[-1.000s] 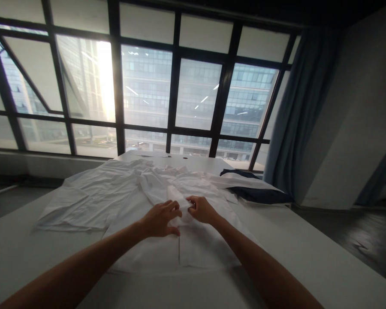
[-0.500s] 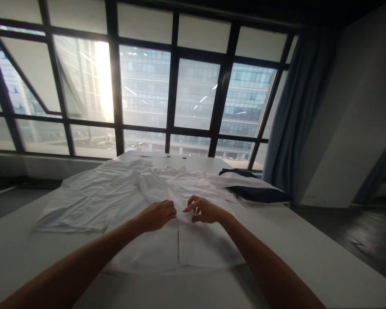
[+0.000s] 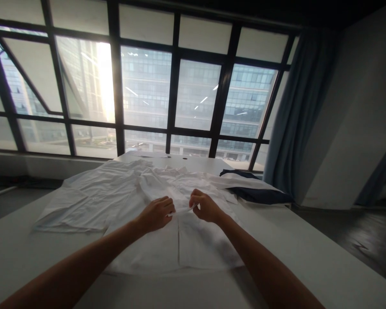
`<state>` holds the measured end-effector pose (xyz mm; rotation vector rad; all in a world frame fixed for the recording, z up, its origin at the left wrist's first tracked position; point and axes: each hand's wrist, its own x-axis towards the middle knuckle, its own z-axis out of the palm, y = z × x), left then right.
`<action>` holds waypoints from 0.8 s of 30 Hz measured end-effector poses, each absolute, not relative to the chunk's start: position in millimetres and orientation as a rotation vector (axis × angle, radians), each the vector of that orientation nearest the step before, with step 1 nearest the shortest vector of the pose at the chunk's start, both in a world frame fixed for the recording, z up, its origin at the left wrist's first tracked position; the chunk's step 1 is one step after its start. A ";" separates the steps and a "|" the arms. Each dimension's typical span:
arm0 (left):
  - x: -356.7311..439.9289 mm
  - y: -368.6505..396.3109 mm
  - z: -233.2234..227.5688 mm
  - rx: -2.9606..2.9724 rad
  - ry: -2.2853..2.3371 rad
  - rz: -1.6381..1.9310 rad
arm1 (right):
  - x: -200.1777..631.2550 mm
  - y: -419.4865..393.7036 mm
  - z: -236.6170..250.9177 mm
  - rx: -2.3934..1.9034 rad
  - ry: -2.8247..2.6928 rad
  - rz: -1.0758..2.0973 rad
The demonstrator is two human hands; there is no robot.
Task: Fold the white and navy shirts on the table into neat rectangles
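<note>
A white shirt (image 3: 157, 253) lies spread on the white table (image 3: 296, 244), with a dark vertical line at the middle of its near part. My left hand (image 3: 157, 213) is closed, its fingers pinching a fold of the shirt just left of that line. On the other side, my right hand (image 3: 206, 206) pinches the same fold between thumb and fingers. A short stretch of white cloth spans the gap between both hands, slightly raised. The fingertips of my left hand are partly hidden by its back.
Another white garment (image 3: 80, 204), wrinkled, lies to the left. At the right, dark navy cloth (image 3: 263, 195) sits near the table edge, with a white piece of cloth (image 3: 244, 181) across it. Behind the table are windows (image 3: 146, 86) and a blue curtain (image 3: 296, 116).
My right hand has closed its fingers on the fold and moved slightly right and up. My left hand has shifted slightly left, and the cloth between them is drawn straighter.
</note>
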<state>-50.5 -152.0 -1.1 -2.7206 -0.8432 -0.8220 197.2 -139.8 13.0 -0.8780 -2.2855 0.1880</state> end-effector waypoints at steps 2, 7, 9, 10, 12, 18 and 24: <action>-51.4 -154.5 -2.7 -2.807 -0.781 -0.799 | 201.6 -140.1 15.7 -0.905 -2.365 0.314; -51.9 -156.2 -8.4 -3.172 -0.719 -0.730 | 210.1 -136.8 12.8 -1.103 -2.518 0.781; -55.0 -148.8 -8.5 -3.185 -0.800 -0.832 | 206.7 -135.5 7.3 -1.276 -2.373 0.692; -58.7 -142.6 -8.6 -3.131 -0.876 -0.897 | 203.9 -135.1 4.1 -1.355 -2.299 0.691; -72.2 -126.0 -10.6 -2.920 -1.049 -0.995 | 198.0 -134.3 -1.6 -1.447 -2.193 0.842; -139.2 -78.9 -32.6 -2.644 -1.343 -0.593 | 203.7 -128.1 1.4 -1.310 -2.045 1.077; -144.9 -69.6 -38.7 -2.765 -1.234 -0.583 | 227.5 -125.2 10.8 -1.317 -1.958 1.019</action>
